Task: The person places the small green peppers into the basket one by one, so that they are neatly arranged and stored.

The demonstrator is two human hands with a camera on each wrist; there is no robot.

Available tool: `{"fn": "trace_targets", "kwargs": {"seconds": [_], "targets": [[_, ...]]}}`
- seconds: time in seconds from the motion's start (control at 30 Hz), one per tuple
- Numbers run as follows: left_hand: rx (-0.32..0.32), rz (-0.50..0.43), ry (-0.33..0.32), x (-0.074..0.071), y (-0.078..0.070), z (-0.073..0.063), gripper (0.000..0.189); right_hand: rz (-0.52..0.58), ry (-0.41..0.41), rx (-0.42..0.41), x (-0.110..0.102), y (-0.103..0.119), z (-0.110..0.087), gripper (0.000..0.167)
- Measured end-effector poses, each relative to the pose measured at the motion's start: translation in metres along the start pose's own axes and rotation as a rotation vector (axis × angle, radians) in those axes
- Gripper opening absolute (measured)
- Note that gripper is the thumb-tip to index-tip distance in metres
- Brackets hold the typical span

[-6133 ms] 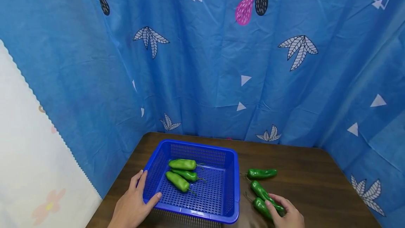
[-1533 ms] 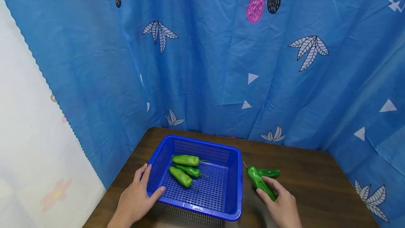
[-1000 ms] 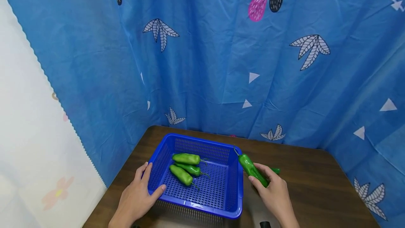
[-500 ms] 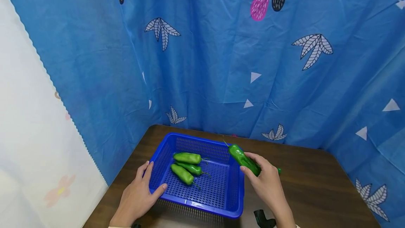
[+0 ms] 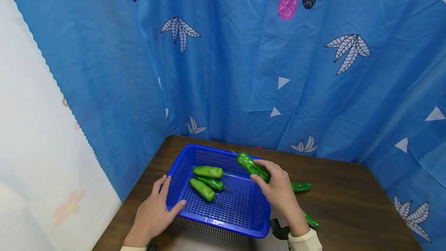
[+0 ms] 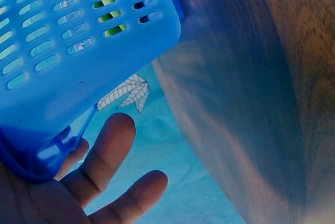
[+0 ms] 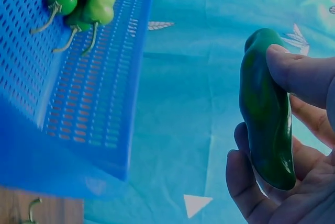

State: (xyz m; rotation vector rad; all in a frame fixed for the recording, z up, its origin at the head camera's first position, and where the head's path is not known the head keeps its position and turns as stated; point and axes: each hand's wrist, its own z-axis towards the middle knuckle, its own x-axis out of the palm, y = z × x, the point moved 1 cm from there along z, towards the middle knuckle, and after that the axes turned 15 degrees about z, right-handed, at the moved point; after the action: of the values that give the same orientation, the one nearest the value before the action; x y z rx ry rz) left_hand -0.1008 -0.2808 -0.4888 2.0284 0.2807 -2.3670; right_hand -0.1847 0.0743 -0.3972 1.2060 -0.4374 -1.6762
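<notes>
Fingers of the right hand [image 5: 278, 189] held a pepper [image 5: 246, 162] by its tip half. The thumb was on one side and the rest on the other, only as far apart as the pepper was thick. The pepper was up in the air by the far right corner of the basket [image 5: 223, 224]; how high was hard to tell. It looked light, firm and shiny, so it might slip if held too loosely. The fat middle seemed the best place to hold it, since the thin stem could snap. The pepper was on a slant: its stem end pointed away and to the left, and its long line ran back to the near right, with the narrow tip near the palm.

The left hand [image 5: 153, 212] was at the near left corner of the basket, its fingers spread and nearly straight, touching the rim. Three more peppers [image 5: 208, 172] lay inside, stems to the right. Two other peppers [image 5: 301, 187] showed on the worktop [image 5: 348, 208], partly hidden.
</notes>
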Motion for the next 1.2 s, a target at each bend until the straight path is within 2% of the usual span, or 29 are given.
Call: {"fn": "trace_targets", "kwargs": {"seconds": [0.5,0.83,1.2], "targets": [[-0.001,-0.012,-0.008,0.004,0.000,-0.001,0.105,0.132,0.075,0.039,0.041,-0.001,0.021,0.044],[-0.002,-0.008,-0.024,0.005,-0.001,-0.002,0.106,0.160,0.123,0.060,0.070,-0.004,0.031,0.043],[-0.001,-0.008,-0.039,0.005,-0.002,-0.002,0.103,0.165,0.166,0.052,0.091,0.002,0.036,0.042]]}}
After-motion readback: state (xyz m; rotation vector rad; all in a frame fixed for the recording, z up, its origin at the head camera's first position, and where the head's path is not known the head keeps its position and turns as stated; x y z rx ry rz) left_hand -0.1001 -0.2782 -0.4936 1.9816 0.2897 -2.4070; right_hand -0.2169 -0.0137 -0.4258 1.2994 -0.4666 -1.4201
